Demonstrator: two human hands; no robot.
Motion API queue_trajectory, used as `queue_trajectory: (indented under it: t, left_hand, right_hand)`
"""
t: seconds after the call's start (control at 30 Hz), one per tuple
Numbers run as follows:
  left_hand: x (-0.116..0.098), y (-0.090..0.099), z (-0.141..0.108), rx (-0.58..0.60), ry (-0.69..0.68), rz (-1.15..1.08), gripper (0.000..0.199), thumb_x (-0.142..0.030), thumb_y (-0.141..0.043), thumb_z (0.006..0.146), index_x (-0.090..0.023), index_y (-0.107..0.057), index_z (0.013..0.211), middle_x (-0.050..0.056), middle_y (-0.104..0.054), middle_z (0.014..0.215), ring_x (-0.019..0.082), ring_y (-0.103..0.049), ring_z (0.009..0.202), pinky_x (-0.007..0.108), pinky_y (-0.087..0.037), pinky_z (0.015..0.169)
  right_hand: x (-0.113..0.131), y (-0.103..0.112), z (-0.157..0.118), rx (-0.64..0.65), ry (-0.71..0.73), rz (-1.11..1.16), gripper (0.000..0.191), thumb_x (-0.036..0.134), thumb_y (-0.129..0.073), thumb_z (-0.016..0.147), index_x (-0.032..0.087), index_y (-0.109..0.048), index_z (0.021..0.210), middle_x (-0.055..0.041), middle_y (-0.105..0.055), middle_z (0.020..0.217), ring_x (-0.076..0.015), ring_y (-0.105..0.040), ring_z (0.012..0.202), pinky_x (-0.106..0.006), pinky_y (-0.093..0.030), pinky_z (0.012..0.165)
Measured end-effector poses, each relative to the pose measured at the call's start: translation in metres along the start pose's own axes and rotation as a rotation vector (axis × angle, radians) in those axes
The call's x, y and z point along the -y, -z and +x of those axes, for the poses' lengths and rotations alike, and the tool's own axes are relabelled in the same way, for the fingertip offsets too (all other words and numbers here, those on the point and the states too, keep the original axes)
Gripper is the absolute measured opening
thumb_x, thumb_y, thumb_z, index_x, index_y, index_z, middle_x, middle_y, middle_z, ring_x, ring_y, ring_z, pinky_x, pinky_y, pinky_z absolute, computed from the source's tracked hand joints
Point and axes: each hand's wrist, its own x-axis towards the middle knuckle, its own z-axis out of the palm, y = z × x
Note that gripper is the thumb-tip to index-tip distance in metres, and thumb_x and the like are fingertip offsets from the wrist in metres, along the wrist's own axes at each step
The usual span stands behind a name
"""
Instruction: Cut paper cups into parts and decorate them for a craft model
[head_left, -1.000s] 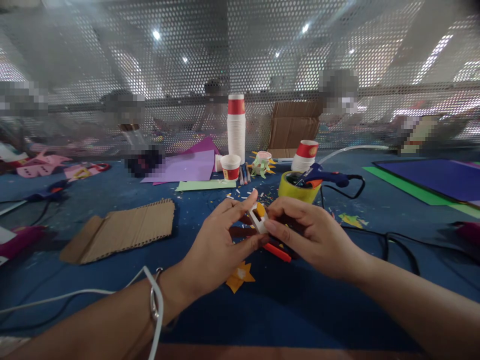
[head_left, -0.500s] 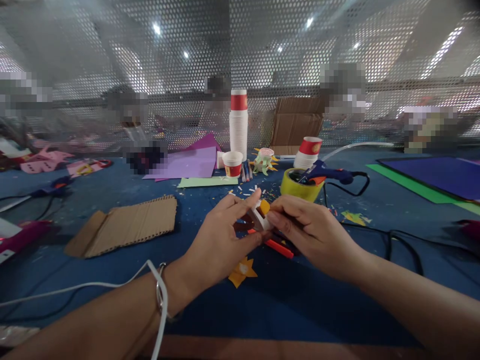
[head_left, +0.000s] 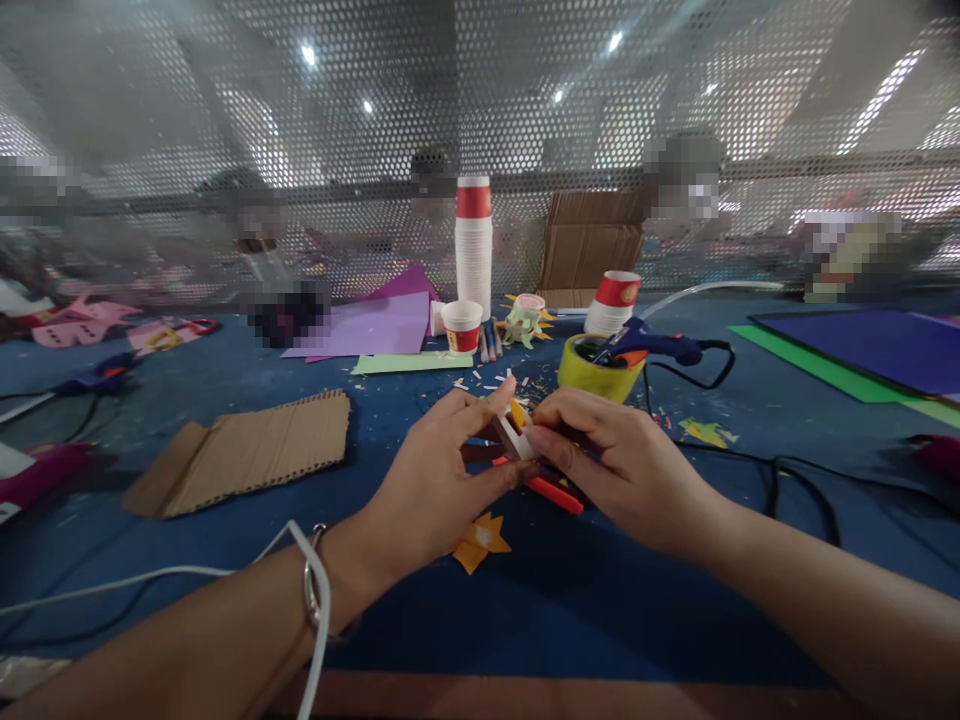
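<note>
My left hand (head_left: 431, 465) is closed on a small white piece (head_left: 516, 437) that looks like the base of a paper cup. The fingers and thumb grip it from the left side. From the right, my right hand (head_left: 611, 450) pinches its edge between thumb and forefinger. A small orange paper piece (head_left: 518, 413) shows at the white piece, close to the right fingertips. Beneath the hands lies a slim red-orange object (head_left: 556, 493), partly hidden. An orange paper star or flower (head_left: 481, 540) lies on the table just below my left hand.
Brown cardboard (head_left: 259, 455) lies left. Behind the hands are a yellow tape roll (head_left: 592, 372) with a blue glue gun (head_left: 652, 342), a tall paper cup stack (head_left: 474, 250), another paper cup (head_left: 462, 327) and paper scraps. Black cable (head_left: 772, 465) runs right; white cable (head_left: 187, 570) crosses my left wrist.
The orange paper piece has turned and shows narrower at the white piece. My right fingertips have shifted slightly left. The whole view has moved a little; both hands keep their grip.
</note>
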Motion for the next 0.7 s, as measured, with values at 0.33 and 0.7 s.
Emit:
queue_trajectory:
  t: [0.33, 0.7]
  left_hand:
    - [-0.0055, 0.0009, -0.0005, -0.019, -0.015, 0.063, 0.067, -0.032, -0.077, 0.082, -0.030, -0.055, 0.144, 0.001, -0.055, 0.098, 0.017, -0.063, 0.092, 0.039, -0.061, 0.091]
    - [-0.0073, 0.0041, 0.0049, -0.013, 0.083, 0.026, 0.061, -0.041, -0.080, 0.077, -0.024, -0.064, 0.134, 0.004, -0.067, 0.100, 0.021, -0.068, 0.092, 0.040, -0.059, 0.087]
  right_hand:
    - [-0.0011, -0.0017, -0.0006, 0.009, 0.005, 0.024, 0.025, 0.024, -0.047, 0.103, 0.021, -0.055, 0.079, -0.0015, -0.057, 0.077, -0.0154, -0.052, 0.072, -0.030, -0.042, 0.068]
    - [0.0032, 0.0001, -0.0008, -0.011, 0.020, -0.039, 0.024, 0.021, -0.047, 0.102, 0.021, -0.051, 0.078, -0.0011, -0.057, 0.077, -0.0150, -0.054, 0.071, -0.029, -0.043, 0.066]
